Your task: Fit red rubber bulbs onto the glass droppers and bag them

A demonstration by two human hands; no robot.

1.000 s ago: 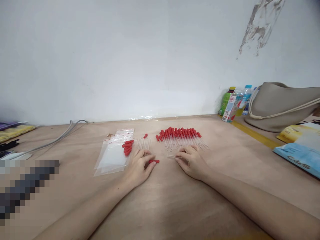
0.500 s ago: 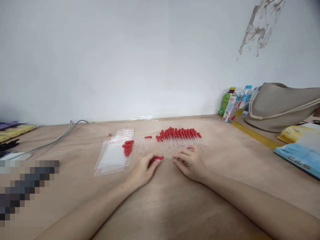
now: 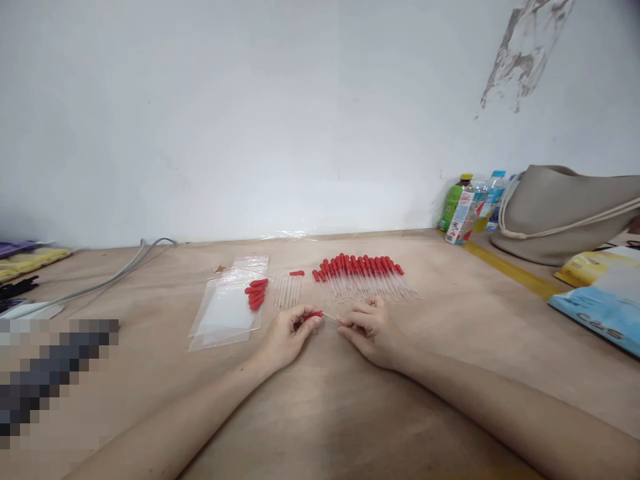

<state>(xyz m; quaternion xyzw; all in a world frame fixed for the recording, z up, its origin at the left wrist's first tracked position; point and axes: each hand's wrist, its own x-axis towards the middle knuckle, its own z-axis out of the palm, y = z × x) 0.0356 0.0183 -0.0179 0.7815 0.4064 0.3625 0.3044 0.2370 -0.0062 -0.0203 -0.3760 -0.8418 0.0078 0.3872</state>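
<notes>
My left hand [image 3: 294, 335] pinches a red rubber bulb [image 3: 314, 315] between thumb and fingers. A thin clear dropper tube [image 3: 330, 318] runs from the bulb to my right hand [image 3: 369, 332], whose fingertips are closed on its other end. How deep the tube sits in the bulb is hidden. Just beyond my hands lies a row of droppers [image 3: 360, 270] with red bulbs and clear tubes. Several bare tubes [image 3: 289, 291] lie side by side to the left, with one red bulb [image 3: 297, 273] at their top. More loose red bulbs [image 3: 257, 293] rest on clear zip bags [image 3: 225, 313].
At the back right stand drink bottles [image 3: 457, 207] beside a grey bag [image 3: 565, 213]. Yellow and blue packets [image 3: 600, 313] lie at the right edge. A grey cable [image 3: 115, 277] crosses the table on the left, near yellow and purple packs [image 3: 30, 263].
My right hand has moved slightly left, toward my left hand. Less of the red bulb shows, and the tube now slants down to the right.
</notes>
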